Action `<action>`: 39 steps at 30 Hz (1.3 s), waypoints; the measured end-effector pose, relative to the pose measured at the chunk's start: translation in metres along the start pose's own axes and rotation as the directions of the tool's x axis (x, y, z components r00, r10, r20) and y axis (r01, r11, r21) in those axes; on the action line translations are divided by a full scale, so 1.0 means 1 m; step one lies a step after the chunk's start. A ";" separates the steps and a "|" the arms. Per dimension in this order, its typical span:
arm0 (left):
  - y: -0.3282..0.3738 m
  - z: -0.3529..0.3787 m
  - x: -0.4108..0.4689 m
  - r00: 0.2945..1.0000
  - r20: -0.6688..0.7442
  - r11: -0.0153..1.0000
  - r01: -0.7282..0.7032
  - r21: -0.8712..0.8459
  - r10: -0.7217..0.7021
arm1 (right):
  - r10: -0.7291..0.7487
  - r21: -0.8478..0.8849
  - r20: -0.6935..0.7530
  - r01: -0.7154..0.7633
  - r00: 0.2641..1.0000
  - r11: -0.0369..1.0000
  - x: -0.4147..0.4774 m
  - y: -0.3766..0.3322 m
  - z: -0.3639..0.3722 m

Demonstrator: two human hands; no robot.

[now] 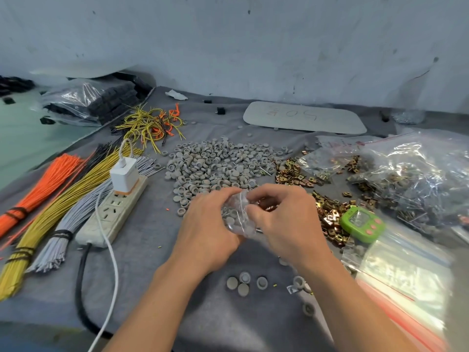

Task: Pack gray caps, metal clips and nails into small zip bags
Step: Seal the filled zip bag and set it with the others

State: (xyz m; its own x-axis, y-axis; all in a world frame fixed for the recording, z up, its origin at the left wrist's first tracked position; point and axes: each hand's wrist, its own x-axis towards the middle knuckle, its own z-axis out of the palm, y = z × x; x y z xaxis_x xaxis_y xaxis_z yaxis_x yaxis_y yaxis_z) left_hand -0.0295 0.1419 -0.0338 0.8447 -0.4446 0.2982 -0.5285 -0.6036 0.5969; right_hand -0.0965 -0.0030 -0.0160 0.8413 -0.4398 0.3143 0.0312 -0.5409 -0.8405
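Small zip bag (237,217): clear plastic, with several gray caps visible inside it, grasped between both hands just on the near side of the heap of gray caps (218,163). The left hand (208,224) curls round the bag's left side, and the right hand (284,214) pinches its top edge with bent fingertips; both grips are closed on the bag. Whether the zip is sealed cannot be told.

Nearer than the heap, below the wrists, a few loose caps (243,283) lie on the gray cloth (152,262). Right of the heap, touching its edge, spreads a scatter of brass-coloured metal clips (330,214), and a green timer (361,224) sits at the near right of them. Further right of the heap is a large clear bag (418,179) stuffed with filled packs, and nearer than that a stack of empty zip bags (406,275).

Left of the heap lies a white power strip (114,212) with a white charger (124,175) plugged in. Beyond it to the left are tied bundles of gray wires (76,214), yellow wires (63,201) and orange wires (48,181). Behind the heap, to its left, sits a tangle of loose wires (152,123); behind it, to the right, a flat white board (304,118).
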 end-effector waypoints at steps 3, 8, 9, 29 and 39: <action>0.007 0.003 -0.001 1.000 -0.004 0.997 -0.005 -0.077 0.005 | -0.055 0.024 -0.013 0.055 0.998 0.998 -0.003 -0.003 0.005; 0.015 0.008 0.002 0.998 -0.034 0.986 0.054 -0.156 -0.060 | -0.090 0.179 -0.105 0.108 0.990 0.978 -0.001 -0.003 -0.002; 0.016 0.008 0.003 0.995 -0.058 0.982 0.065 -0.179 -0.077 | -0.071 0.212 -0.152 0.103 0.986 0.972 0.001 -0.003 -0.007; 0.021 -0.010 0.000 0.947 -0.314 0.996 0.045 -0.074 -0.066 | 0.197 0.456 -0.114 -0.124 0.974 0.881 0.006 0.008 -0.022; 0.021 0.008 0.003 0.988 -0.070 0.956 0.112 -0.270 -0.136 | 0.023 0.247 -0.038 -0.013 0.999 0.969 0.005 0.001 -0.003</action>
State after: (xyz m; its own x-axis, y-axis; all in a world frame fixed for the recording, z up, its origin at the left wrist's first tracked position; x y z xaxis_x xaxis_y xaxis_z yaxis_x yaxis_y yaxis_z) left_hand -0.0384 0.1224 -0.0260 0.9125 -0.3111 0.2657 -0.3875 -0.4486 0.8054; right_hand -0.0936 -0.0084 -0.0140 0.8206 -0.4789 0.3118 0.1528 -0.3418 -0.9273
